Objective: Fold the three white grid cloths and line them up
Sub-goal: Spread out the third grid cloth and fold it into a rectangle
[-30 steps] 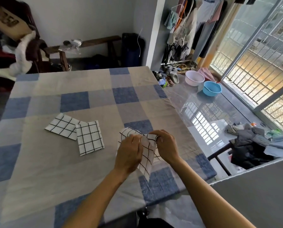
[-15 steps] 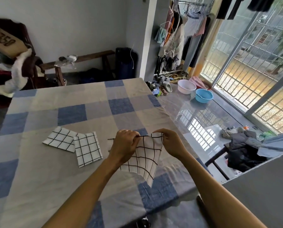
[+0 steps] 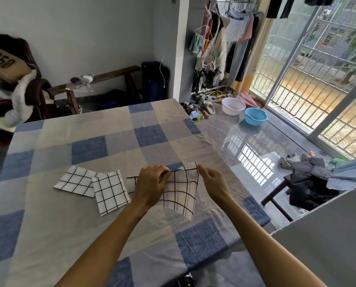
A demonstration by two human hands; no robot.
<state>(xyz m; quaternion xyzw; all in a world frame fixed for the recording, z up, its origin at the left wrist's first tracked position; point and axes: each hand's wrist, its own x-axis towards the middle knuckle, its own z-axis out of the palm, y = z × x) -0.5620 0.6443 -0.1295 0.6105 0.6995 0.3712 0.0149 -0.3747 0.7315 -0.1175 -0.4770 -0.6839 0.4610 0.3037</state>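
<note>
Head view, near first. Gripping third grid cloth [image 3: 181, 193] by its top edge: left hand [image 3: 152, 184] curled, pinching left part; right hand [image 3: 212, 181] pinching right corner. Held up just above checked table cover [image 3: 69, 235] so lower part hangs free, probably to square corners before folding. Not yet folded; task judged about two-thirds done. Just left, lying flat: middle folded cloth [image 3: 110, 191] overlapping edge of left folded cloth [image 3: 74, 181], placed as start of the row. Far right, on floor: white basin [image 3: 233, 106], blue basin [image 3: 255, 116].
</note>
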